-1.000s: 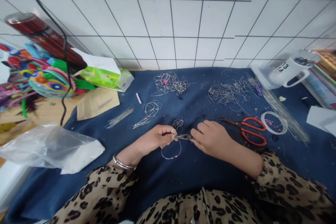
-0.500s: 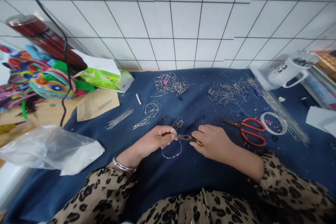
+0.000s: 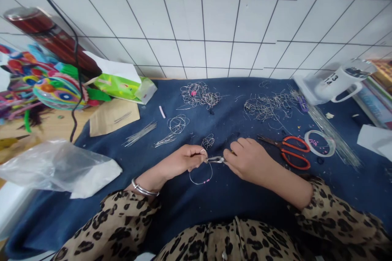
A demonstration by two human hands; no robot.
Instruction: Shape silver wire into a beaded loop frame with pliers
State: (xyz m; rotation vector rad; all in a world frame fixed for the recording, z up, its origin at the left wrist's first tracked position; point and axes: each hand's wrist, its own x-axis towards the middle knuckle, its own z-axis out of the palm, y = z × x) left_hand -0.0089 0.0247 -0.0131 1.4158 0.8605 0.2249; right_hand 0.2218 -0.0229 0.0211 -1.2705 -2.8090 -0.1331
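Observation:
My left hand pinches a thin wire loop near its top; a few pink beads sit at the bottom of the loop. Wrapped in my right hand are small pliers, whose handles are mostly hidden by the fingers. The jaws point left and meet the wire right by my left fingertips. Whether they clamp it is too small to tell. Just beyond the pliers lies a small tangle of wire.
Red-handled scissors and a clear ring-shaped dish with pink beads lie right. Wire tangles spread along the back. A white mug stands back right. Straight wires and a plastic bag are left.
My right hand has turned over the pliers, so the yellow handle end that showed below the fingers is now mostly covered. My left hand still pinches the loop.

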